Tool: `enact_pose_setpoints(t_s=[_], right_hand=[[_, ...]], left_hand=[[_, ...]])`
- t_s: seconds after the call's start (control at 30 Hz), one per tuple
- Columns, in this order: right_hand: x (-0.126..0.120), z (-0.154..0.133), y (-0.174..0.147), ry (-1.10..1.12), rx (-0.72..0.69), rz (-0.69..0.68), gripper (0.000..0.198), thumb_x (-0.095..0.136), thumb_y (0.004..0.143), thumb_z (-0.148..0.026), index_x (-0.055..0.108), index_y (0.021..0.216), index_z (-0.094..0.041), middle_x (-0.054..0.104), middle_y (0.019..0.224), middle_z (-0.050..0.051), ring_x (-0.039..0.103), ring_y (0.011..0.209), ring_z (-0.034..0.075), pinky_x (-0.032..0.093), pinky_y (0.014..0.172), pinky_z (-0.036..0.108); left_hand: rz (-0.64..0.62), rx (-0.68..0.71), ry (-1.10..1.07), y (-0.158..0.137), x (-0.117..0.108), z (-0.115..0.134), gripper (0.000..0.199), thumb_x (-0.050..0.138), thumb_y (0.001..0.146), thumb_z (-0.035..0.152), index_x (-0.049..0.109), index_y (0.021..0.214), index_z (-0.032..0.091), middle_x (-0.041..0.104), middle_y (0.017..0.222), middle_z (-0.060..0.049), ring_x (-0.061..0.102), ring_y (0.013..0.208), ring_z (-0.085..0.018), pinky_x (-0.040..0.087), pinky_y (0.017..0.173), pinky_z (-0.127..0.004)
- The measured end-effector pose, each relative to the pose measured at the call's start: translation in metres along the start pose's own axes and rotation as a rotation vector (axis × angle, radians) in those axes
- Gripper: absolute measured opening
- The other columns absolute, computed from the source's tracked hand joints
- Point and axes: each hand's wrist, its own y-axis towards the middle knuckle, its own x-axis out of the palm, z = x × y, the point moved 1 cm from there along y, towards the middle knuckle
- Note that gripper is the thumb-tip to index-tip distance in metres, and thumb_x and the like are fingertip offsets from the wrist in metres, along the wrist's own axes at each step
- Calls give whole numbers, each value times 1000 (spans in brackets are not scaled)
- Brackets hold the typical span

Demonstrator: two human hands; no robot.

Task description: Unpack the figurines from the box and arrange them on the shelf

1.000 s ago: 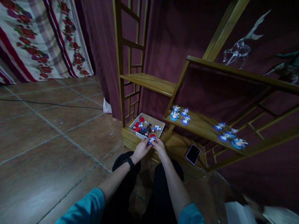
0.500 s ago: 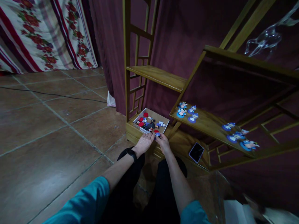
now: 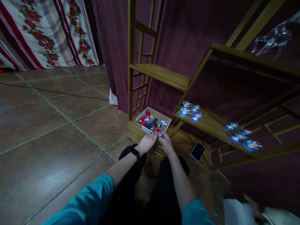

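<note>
Between my two hands, at the near edge of a shallow cardboard box [image 3: 164, 117], is a small purple and white figurine [image 3: 160, 134]. My right hand [image 3: 166, 142] pinches it from the right. My left hand [image 3: 148, 142], with a dark band on its wrist, has its fingers closed against the figurine's left side. Inside the box lie several loose figurines [image 3: 152, 124] and round red bases [image 3: 143, 123]. Fingers cover part of the held figurine, so its lower side is hidden.
Several blue and purple figurines [image 3: 196, 117] stand on the shelf [image 3: 211, 125] to the right. A phone [image 3: 198, 152] lies on the lower board. A clear glass animal [image 3: 273, 39] is on the upper shelf. A black cable [image 3: 56, 92] crosses the tiled floor.
The view has shifted slightly, so the shelf and box sit a little further right. Both hands stay together at the box's near edge with the figurine between them.
</note>
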Motion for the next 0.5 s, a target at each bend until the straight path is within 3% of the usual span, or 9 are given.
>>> enact_pose_setpoints(t_s=[0.1,0.2,0.5], right_hand=[[-1,0,-1,67,-47,-24,35,68,55,-27,60,89,-19,65,87,0,58,79,15,46,73,26],[-3,2,0,110,-4,-17,35,69,53,-24,60,87,-19,64,84,-1,58,76,14,47,72,26],[-6,11,4,118,73,15,28,70,55,-22,62,81,-17,63,74,-1,60,66,12,51,64,26]], left_hand=[[-34,55,140,0,0,1,48,34,84,10,34,132,10,56,106,-18,53,101,-25,36,88,-38],[-55,70,182,-1,1,1,45,33,86,13,35,130,10,56,107,-18,55,100,-24,39,86,-36],[-150,-123,-77,1,4,-6,40,38,88,37,45,123,19,63,103,-15,61,92,-26,42,80,-32]])
